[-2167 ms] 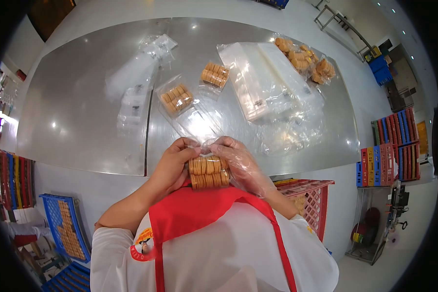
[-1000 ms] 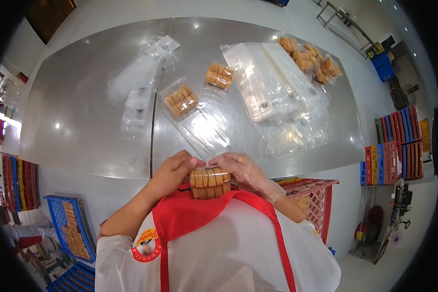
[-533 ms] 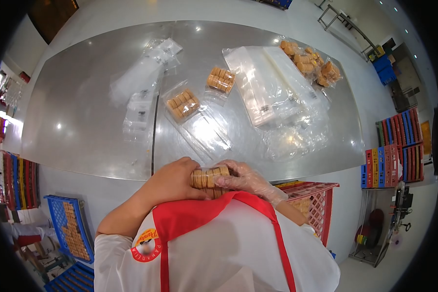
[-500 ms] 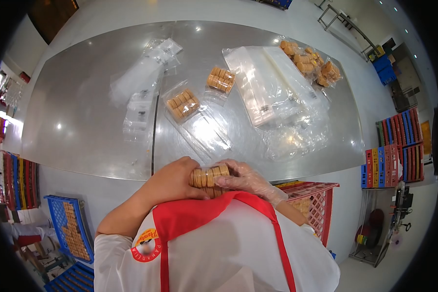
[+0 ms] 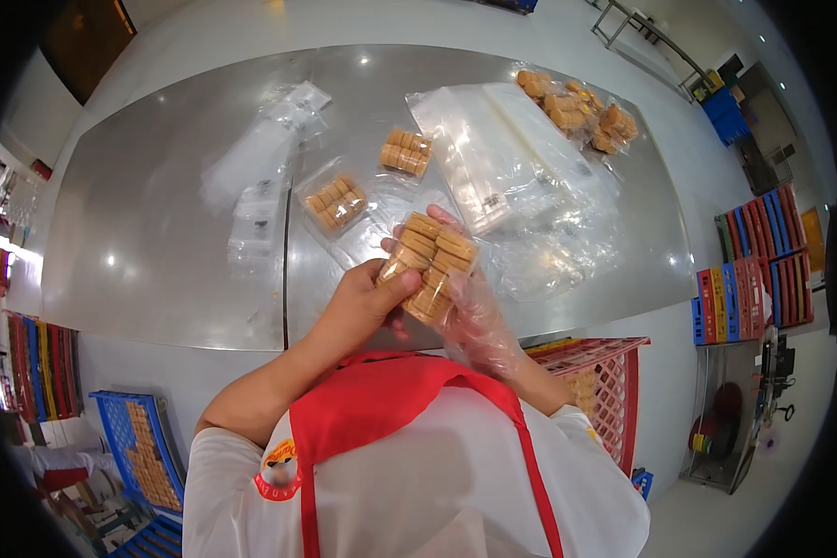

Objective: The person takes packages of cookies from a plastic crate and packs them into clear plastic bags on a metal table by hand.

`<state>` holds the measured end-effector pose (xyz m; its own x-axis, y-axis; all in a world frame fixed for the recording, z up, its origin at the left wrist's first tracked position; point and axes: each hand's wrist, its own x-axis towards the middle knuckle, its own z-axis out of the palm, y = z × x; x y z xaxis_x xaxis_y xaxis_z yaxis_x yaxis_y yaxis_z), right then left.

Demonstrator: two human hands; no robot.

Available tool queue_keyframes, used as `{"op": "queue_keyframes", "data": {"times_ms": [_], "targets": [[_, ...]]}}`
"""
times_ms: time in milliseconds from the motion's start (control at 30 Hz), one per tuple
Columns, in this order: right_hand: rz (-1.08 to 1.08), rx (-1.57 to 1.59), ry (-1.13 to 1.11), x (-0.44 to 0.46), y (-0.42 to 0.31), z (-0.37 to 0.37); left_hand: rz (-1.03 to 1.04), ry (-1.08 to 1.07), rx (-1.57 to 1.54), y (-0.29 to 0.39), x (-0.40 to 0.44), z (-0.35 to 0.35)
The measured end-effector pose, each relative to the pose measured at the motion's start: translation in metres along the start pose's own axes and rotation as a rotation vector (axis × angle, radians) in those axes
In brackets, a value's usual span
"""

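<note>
Both hands hold a clear bag of cookies (image 5: 434, 259), round and golden, stacked in two rows, above the near edge of the steel table. My bare left hand (image 5: 370, 299) grips its left side with the thumb on top. Under a clear plastic glove, my right hand (image 5: 474, 312) supports the bag from the right and from behind; some of its fingers are hidden. Just beyond lie two more packs on the table, a left cookie pack (image 5: 336, 203) and a farther cookie pack (image 5: 405, 152). Flat clear bags partly lie beneath the left one.
On the steel table (image 5: 158, 232) are a pile of large clear bags (image 5: 493, 149), small clear bags (image 5: 257, 214) and several filled cookie bags (image 5: 567, 110). A red crate (image 5: 614, 400) stands by my right side. A blue crate (image 5: 149, 451) with cookies is at left.
Both hands have moved up and forward from my apron with the cookie bag, which is now tilted and shows its two rows. The view has shifted slightly.
</note>
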<state>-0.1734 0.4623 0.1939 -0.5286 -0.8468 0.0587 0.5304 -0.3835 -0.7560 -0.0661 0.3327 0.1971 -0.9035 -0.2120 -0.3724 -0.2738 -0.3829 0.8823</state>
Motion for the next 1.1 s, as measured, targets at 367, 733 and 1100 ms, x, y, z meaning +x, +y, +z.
{"op": "queue_keyframes", "data": {"times_ms": [367, 733, 1100], "targets": [[-0.12, 0.2, 0.342, -0.04, -0.006, -0.076, 1.088, 0.091, 1.698, -0.033, 0.027, -0.009], [-0.063, 0.172, 0.388, -0.051, 0.005, -0.076, 0.793, 0.014, 2.064, -0.037, 0.034, 0.007], [-0.434, 0.072, 0.195, 0.0, 0.0, -0.043, 0.522, -0.112, 1.728, 0.092, 0.036, 0.014]]}}
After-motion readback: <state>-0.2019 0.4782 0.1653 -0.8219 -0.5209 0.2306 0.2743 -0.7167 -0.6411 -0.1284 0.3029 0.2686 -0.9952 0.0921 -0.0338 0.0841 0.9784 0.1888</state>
